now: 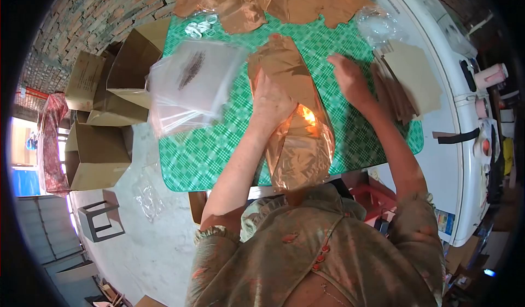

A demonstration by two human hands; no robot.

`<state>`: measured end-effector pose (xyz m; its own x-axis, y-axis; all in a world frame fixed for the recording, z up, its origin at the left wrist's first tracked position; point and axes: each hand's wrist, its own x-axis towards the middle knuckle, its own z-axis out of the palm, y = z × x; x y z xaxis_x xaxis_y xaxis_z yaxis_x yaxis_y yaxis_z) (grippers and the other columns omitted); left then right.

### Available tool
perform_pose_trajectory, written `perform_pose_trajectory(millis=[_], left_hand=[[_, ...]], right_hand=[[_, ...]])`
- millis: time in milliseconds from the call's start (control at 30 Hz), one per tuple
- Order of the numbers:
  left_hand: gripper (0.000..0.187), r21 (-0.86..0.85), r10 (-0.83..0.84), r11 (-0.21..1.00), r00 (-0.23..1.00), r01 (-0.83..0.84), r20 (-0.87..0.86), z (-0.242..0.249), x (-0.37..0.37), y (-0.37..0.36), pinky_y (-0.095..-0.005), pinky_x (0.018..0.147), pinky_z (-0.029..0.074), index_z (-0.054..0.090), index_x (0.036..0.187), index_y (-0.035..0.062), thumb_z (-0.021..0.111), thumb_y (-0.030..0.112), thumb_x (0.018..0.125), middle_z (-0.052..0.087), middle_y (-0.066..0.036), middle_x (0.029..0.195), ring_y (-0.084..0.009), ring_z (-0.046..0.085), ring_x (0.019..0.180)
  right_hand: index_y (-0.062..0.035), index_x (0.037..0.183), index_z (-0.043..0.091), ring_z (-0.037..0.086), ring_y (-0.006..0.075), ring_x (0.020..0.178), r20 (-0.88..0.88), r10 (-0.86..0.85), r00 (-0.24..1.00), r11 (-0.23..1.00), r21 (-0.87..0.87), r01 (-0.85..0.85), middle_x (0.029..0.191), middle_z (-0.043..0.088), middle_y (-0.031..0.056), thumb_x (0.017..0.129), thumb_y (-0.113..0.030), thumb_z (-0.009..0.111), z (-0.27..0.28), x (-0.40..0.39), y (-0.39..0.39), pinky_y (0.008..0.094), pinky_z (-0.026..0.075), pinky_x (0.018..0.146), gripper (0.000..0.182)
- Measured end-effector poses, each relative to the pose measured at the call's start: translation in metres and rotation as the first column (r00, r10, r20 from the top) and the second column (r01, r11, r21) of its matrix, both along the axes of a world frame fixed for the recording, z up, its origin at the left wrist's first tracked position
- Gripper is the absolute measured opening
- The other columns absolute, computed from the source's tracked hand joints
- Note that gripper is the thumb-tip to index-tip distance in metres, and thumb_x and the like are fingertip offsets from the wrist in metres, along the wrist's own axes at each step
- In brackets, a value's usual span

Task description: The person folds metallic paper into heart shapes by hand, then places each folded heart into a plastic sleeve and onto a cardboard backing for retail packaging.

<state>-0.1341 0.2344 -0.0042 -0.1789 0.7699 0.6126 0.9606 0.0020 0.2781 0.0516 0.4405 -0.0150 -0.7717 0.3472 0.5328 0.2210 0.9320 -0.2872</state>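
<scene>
A long, shiny copper-coloured sheet (303, 154), folded lengthwise, lies on the green checked tabletop (186, 167), its near end at the person's body. My left hand (273, 102) is on the upper left part of the sheet, fingers drawn together on the material; some fingers are hidden. My right hand (350, 80) hovers right of the sheet, apart from it, with fingers extended and nothing in them. A stack of clear plastic bags (191, 99) lies left of the sheet.
More copper-coloured sheets (235, 3) lie along the far edge. Cardboard pieces (413, 77) and crumpled clear plastic (377, 25) are at the right, beside a white appliance (437, 115). Open cardboard boxes (101, 148) stand left of the table, near a small stool frame (90, 227).
</scene>
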Motion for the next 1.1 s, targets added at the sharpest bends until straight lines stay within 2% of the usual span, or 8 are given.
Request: perform_pose_trajectory(millis=[67,167,367,467,667,867,967,1100], left_hand=[[0.047,0.01,-0.01,1.0,0.999,0.01,-0.031,0.002,0.0,-0.002,-0.0507,0.121,0.035,0.068,0.135,0.0066,0.067,0.025,0.092,0.061,-0.016,0.144,-0.0382,0.05,0.137],[0.047,0.01,-0.007,1.0,0.999,0.007,-0.033,0.002,0.002,-0.003,-0.0505,0.121,0.034,0.068,0.136,0.0073,0.067,0.028,0.093,0.062,-0.015,0.144,-0.0381,0.05,0.137],[0.048,-0.039,-0.013,0.999,1.0,0.013,0.017,0.006,0.003,-0.004,-0.0492,0.124,0.032,0.067,0.137,0.0067,0.067,0.029,0.095,0.061,-0.015,0.147,-0.0387,0.047,0.143],[0.051,-0.099,-0.005,0.995,0.999,0.009,0.037,-0.001,-0.002,0.0,-0.0491,0.125,0.03,0.066,0.14,0.0073,0.068,0.029,0.094,0.06,-0.016,0.15,-0.0382,0.046,0.145],[0.056,-0.061,-0.005,0.998,1.0,0.004,-0.018,0.0,-0.001,0.0,-0.0487,0.125,0.031,0.063,0.143,0.0075,0.07,0.029,0.092,0.057,-0.015,0.152,-0.0379,0.046,0.144],[0.055,-0.084,-0.01,0.996,0.996,0.018,0.089,0.001,-0.001,0.002,-0.0495,0.124,0.033,0.061,0.143,0.006,0.068,0.028,0.093,0.058,-0.017,0.149,-0.0402,0.046,0.143],[0.058,-0.077,-0.018,0.997,0.994,0.027,0.105,-0.001,-0.003,0.004,-0.0506,0.123,0.033,0.059,0.145,0.0052,0.068,0.028,0.093,0.056,-0.019,0.15,-0.0415,0.046,0.143],[0.061,-0.037,-0.025,0.999,0.997,0.028,0.079,-0.001,-0.004,0.004,-0.0516,0.124,0.033,0.056,0.148,0.0048,0.068,0.029,0.093,0.053,-0.021,0.152,-0.0424,0.044,0.144]], right_hand=[[-0.0037,0.137,0.063,0.053,0.0324,0.142,0.163,-0.011,0.987,0.973,0.229,-0.027,0.148,0.062,0.0127,0.102,-0.019,0.06,0.01,0.012,-0.028,0.0495,0.041,0.116,0.038],[-0.0047,0.152,0.053,0.039,0.0297,0.155,0.305,-0.014,0.952,0.987,0.158,-0.036,0.163,0.049,0.0113,0.105,-0.024,0.059,0.013,0.013,-0.057,0.0524,0.027,0.126,0.052],[-0.0055,0.161,0.042,0.033,0.0277,0.159,0.345,0.032,0.938,0.996,0.07,-0.06,0.169,0.041,0.0102,0.109,-0.031,0.051,0.019,0.004,-0.072,0.0518,0.015,0.131,0.059],[-0.005,0.161,0.041,0.031,0.0267,0.159,0.358,0.054,0.932,0.996,0.051,-0.077,0.17,0.04,0.0102,0.11,-0.033,0.048,0.019,0.002,-0.072,0.0519,0.014,0.131,0.059],[-0.005,0.163,0.039,0.029,0.0262,0.16,0.354,0.075,0.932,0.997,-0.016,-0.074,0.171,0.036,0.0116,0.111,-0.035,0.043,0.022,-0.004,-0.071,0.0513,0.012,0.132,0.06],[-0.0067,0.167,0.03,0.022,0.0249,0.163,0.401,0.09,0.912,0.996,-0.06,-0.072,0.175,0.028,0.0108,0.113,-0.035,0.038,0.027,-0.018,-0.071,0.0496,0.008,0.133,0.062],[-0.0046,0.165,0.033,0.025,0.0264,0.162,0.357,0.096,0.929,0.995,-0.057,-0.081,0.174,0.032,0.0123,0.113,-0.04,0.037,0.025,-0.02,-0.071,0.0517,0.009,0.132,0.063],[-0.0039,0.166,0.03,0.023,0.0267,0.162,0.362,0.091,0.928,0.996,-0.01,-0.093,0.174,0.03,0.0124,0.114,-0.042,0.034,0.019,-0.022,-0.07,0.0517,0.008,0.133,0.065]])
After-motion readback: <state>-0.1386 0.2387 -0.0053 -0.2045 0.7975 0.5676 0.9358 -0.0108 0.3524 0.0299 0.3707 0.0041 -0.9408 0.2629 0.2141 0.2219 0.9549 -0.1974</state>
